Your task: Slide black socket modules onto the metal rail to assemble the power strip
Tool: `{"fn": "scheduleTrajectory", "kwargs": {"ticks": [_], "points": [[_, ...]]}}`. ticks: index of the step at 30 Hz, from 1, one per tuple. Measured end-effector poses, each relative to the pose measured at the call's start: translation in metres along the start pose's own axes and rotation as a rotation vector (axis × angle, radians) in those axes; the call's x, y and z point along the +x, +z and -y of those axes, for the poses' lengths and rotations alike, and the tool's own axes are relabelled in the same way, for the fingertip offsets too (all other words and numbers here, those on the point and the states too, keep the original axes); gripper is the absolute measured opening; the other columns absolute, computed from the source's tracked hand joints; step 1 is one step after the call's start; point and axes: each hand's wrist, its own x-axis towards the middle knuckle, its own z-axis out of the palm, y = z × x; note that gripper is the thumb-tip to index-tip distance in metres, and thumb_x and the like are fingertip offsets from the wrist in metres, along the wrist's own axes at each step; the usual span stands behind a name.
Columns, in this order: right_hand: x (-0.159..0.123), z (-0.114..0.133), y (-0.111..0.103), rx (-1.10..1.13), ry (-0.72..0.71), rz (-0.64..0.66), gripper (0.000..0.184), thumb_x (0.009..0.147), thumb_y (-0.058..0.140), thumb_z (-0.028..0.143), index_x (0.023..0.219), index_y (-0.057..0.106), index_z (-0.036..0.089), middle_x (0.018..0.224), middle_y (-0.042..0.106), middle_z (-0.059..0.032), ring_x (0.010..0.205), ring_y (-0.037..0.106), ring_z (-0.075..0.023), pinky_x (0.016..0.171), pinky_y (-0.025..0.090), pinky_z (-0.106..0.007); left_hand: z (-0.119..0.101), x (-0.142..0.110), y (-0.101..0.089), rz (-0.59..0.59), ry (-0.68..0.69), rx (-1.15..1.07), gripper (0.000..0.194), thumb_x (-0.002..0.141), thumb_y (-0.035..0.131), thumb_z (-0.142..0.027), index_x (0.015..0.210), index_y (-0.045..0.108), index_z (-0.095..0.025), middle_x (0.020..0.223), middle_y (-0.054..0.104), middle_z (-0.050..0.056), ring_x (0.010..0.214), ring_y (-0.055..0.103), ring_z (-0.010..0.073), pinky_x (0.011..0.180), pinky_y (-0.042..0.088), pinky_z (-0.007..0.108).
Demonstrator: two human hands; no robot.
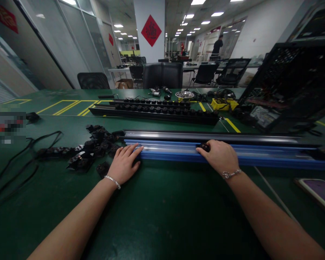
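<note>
Across the green table lies a long blue channel rail [170, 148] with a shiny inner face. Close behind it runs a similar black rail [184, 135]. My left hand [126, 162] rests with its fingers spread on the blue rail's left end. Toward the middle of the same rail, my right hand [220, 155] is closed on a small round black part [205, 146], whose lower side is hidden in the channel. Left of my left hand sits a heap of small black parts [97, 142], one loose piece lying just beside my wrist.
Farther back, black rails [154, 115] carry a row of small black parts. A metal bowl [184, 95] and a yellow box [224, 104] stand behind. At right are a large black open case [292, 79] and a phone [319, 193]. Black cables [29, 151] lie left.
</note>
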Motion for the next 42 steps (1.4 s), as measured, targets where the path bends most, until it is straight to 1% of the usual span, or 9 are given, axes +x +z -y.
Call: {"fn": "scheduleTrajectory", "kwargs": {"ticks": [5, 11, 17, 23, 26, 29, 34, 42], "points": [[0.0, 0.001, -0.001, 0.028, -0.011, 0.006, 0.049, 0.082, 0.043, 0.058, 0.088, 0.065, 0.015, 0.082, 0.067, -0.0119, 0.079, 0.061, -0.0248, 0.071, 0.04, -0.035, 0.001, 0.0, 0.0, -0.003, 0.003, -0.008, 0.054, 0.084, 0.047, -0.03, 0.137, 0.037, -0.027, 0.144, 0.042, 0.007, 0.128, 0.04, 0.0259, 0.106, 0.029, 0.048], [-0.001, 0.004, 0.003, 0.098, -0.03, -0.017, 0.046, 0.081, 0.045, 0.055, 0.089, 0.066, 0.015, 0.084, 0.068, -0.0111, 0.081, 0.061, -0.0253, 0.072, 0.041, -0.036, 0.001, 0.0, 0.001, -0.005, 0.004, -0.002, 0.054, 0.084, 0.046, -0.031, 0.137, 0.038, -0.028, 0.143, 0.043, 0.006, 0.128, 0.041, 0.0255, 0.105, 0.029, 0.047], [-0.002, 0.007, 0.01, 0.145, -0.057, -0.105, 0.042, 0.079, 0.05, 0.054, 0.091, 0.065, 0.016, 0.081, 0.068, -0.0087, 0.078, 0.06, -0.0237, 0.073, 0.041, -0.035, 0.001, 0.0, 0.002, 0.01, -0.002, 0.017, 0.055, 0.084, 0.046, -0.032, 0.138, 0.037, -0.026, 0.144, 0.042, 0.007, 0.128, 0.04, 0.0264, 0.106, 0.028, 0.048], [-0.003, 0.008, 0.02, 0.224, -0.13, -0.208, 0.038, 0.078, 0.053, 0.05, 0.092, 0.062, 0.016, 0.075, 0.067, -0.0064, 0.074, 0.059, -0.0227, 0.072, 0.041, -0.035, 0.0, 0.001, 0.0, 0.008, -0.006, 0.031, 0.053, 0.085, 0.045, -0.032, 0.137, 0.039, -0.025, 0.143, 0.043, 0.007, 0.127, 0.041, 0.0267, 0.106, 0.029, 0.047], [-0.004, 0.008, 0.024, 0.295, -0.173, -0.27, 0.033, 0.079, 0.053, 0.046, 0.091, 0.06, 0.016, 0.072, 0.066, -0.0054, 0.073, 0.058, -0.022, 0.075, 0.041, -0.036, 0.0, 0.001, 0.0, 0.007, -0.003, 0.034, 0.053, 0.085, 0.045, -0.033, 0.137, 0.039, -0.025, 0.143, 0.043, 0.007, 0.127, 0.041, 0.0267, 0.105, 0.029, 0.047], [-0.004, 0.01, 0.027, 0.351, -0.22, -0.309, 0.031, 0.078, 0.055, 0.044, 0.091, 0.059, 0.016, 0.073, 0.066, -0.0053, 0.073, 0.057, -0.0211, 0.078, 0.04, -0.036, 0.0, 0.001, 0.001, 0.0, 0.0, 0.036, 0.053, 0.085, 0.045, -0.032, 0.137, 0.039, -0.025, 0.143, 0.043, 0.007, 0.127, 0.041, 0.0266, 0.105, 0.029, 0.047], [-0.005, 0.012, 0.029, 0.373, -0.268, -0.332, 0.029, 0.076, 0.058, 0.04, 0.09, 0.059, 0.015, 0.074, 0.066, -0.0054, 0.074, 0.057, -0.0212, 0.079, 0.041, -0.036, 0.001, 0.001, 0.002, -0.007, 0.007, 0.05, 0.052, 0.085, 0.045, -0.032, 0.137, 0.039, -0.025, 0.142, 0.044, 0.008, 0.127, 0.041, 0.0267, 0.105, 0.029, 0.047], [-0.004, 0.01, 0.031, 0.395, -0.317, -0.337, 0.027, 0.074, 0.059, 0.038, 0.09, 0.058, 0.016, 0.076, 0.066, -0.0058, 0.076, 0.058, -0.0219, 0.078, 0.043, -0.036, 0.001, 0.001, 0.003, -0.007, 0.005, 0.041, 0.052, 0.085, 0.045, -0.031, 0.136, 0.04, -0.024, 0.142, 0.044, 0.008, 0.127, 0.04, 0.0266, 0.105, 0.029, 0.047]]}}
